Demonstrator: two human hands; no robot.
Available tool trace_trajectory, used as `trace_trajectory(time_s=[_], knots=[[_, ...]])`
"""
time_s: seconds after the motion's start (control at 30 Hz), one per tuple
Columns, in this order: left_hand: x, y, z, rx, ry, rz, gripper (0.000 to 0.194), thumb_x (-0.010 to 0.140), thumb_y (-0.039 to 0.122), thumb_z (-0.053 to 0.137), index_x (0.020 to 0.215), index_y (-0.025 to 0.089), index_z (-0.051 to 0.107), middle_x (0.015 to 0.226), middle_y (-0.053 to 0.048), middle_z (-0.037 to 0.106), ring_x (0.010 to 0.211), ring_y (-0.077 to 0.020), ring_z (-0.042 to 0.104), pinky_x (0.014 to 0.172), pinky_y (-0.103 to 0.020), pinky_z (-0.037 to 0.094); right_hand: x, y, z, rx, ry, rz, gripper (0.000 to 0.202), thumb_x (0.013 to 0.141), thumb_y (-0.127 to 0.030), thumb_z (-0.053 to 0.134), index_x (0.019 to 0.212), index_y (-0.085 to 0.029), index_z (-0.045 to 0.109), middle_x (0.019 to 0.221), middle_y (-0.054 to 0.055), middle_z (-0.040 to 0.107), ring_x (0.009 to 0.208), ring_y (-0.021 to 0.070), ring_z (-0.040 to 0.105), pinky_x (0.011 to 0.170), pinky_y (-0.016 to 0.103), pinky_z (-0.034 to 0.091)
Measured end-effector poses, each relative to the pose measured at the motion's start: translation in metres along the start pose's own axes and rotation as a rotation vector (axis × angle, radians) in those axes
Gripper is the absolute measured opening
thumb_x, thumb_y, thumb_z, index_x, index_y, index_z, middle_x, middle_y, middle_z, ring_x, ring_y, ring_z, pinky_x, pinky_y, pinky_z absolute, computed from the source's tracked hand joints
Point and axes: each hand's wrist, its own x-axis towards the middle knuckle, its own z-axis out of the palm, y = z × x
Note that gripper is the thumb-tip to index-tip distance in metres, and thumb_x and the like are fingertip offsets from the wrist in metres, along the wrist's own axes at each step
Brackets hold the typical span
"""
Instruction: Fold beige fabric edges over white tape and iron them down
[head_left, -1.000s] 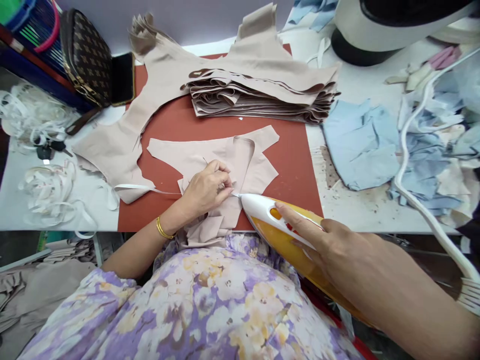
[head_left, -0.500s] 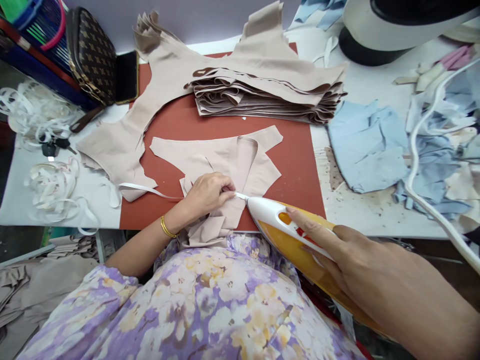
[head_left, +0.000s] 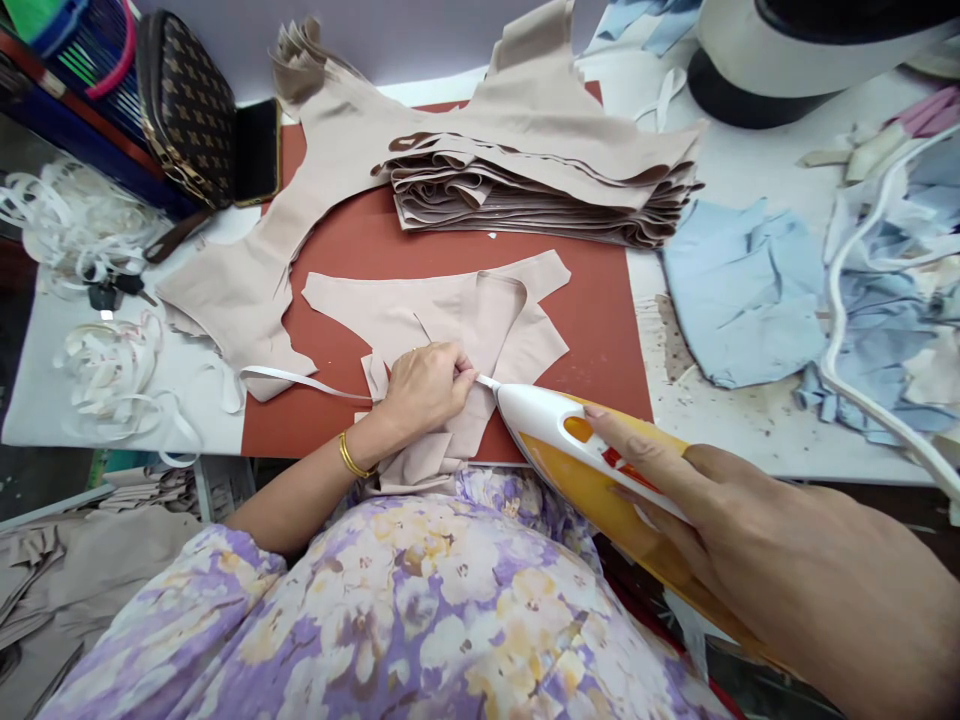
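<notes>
My left hand (head_left: 429, 388) is closed, its thumb and fingertips pinching a narrow white tape (head_left: 307, 381) over a beige fabric piece (head_left: 442, 300). The tape trails out to the left and a short end shows between the fingertips and the iron. My right hand (head_left: 720, 510) is wrapped round a yellow and white iron (head_left: 547, 420), whose tip rests at the tape and the fabric's edge. Beneath the fabric lies a reddish-brown board (head_left: 600, 340). The fabric's lower part is folded and bunched at the board's front edge.
A thick stack of beige fabric (head_left: 525, 200) lies behind the board's middle. Tangled white tape (head_left: 112, 370), a patterned pouch (head_left: 191, 110) and a phone (head_left: 256, 150) are left. Blue fabric (head_left: 742, 290) and a white cord (head_left: 836, 300) lie right.
The view has shifted slightly. My left hand has moved a little to the right along the tape, and the iron's tip is still close in front of its fingertips.
</notes>
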Motion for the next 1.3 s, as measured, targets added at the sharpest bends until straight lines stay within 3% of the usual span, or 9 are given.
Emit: trace_trajectory(time_s=[0.27, 0.47, 0.93, 1.13, 1.3], knots=[[0.0, 0.009, 0.006, 0.036, 0.057, -0.114, 0.014, 0.085, 0.027, 0.057, 0.085, 0.02, 0.069, 0.09, -0.005, 0.075, 0.086, -0.0223, 0.069, 0.079, -0.033, 0.05, 0.009, 0.004, 0.002, -0.02, 0.017, -0.008, 0.065, 0.083, -0.015, 0.035, 0.147, -0.023, 0.038, 0.066, 0.005, 0.059, 0.031, 0.0213, 0.048, 0.037, 0.027, 0.018], [-0.003, 0.006, 0.01, 0.045, 0.093, -0.077, 0.012, 0.085, 0.025, 0.056, 0.084, 0.019, 0.067, 0.091, -0.005, 0.074, 0.088, -0.0219, 0.068, 0.08, -0.033, 0.05, 0.016, 0.009, 0.002, -0.027, 0.006, -0.058, 0.059, 0.089, -0.021, 0.033, 0.147, -0.026, 0.041, 0.067, 0.006, 0.06, 0.031, 0.0212, 0.047, 0.039, 0.026, 0.016], [-0.009, 0.001, 0.019, 0.049, 0.149, 0.004, 0.01, 0.086, 0.023, 0.056, 0.082, 0.018, 0.064, 0.088, -0.007, 0.072, 0.087, -0.0221, 0.066, 0.082, -0.035, 0.049, 0.033, 0.009, -0.001, -0.053, -0.053, -0.076, 0.067, 0.08, -0.011, 0.041, 0.144, -0.027, 0.05, 0.063, 0.005, 0.057, 0.033, 0.017, 0.046, 0.042, 0.024, 0.013], [-0.012, -0.003, 0.013, 0.004, 0.127, -0.016, 0.011, 0.085, 0.023, 0.058, 0.081, 0.017, 0.065, 0.088, -0.006, 0.073, 0.084, -0.0206, 0.066, 0.081, -0.034, 0.05, 0.044, 0.008, -0.004, -0.123, -0.004, -0.12, 0.067, 0.076, -0.006, 0.042, 0.141, -0.02, 0.054, 0.054, 0.003, 0.05, 0.032, 0.018, 0.046, 0.043, 0.024, 0.01], [-0.016, -0.012, 0.003, -0.1, 0.098, -0.096, 0.011, 0.085, 0.024, 0.06, 0.081, 0.017, 0.068, 0.086, -0.006, 0.073, 0.074, -0.0174, 0.065, 0.075, -0.032, 0.051, 0.051, 0.012, -0.005, -0.186, -0.025, -0.156, 0.071, 0.076, -0.006, 0.043, 0.145, -0.023, 0.05, 0.051, 0.001, 0.047, 0.032, 0.0165, 0.043, 0.043, 0.024, 0.009]])
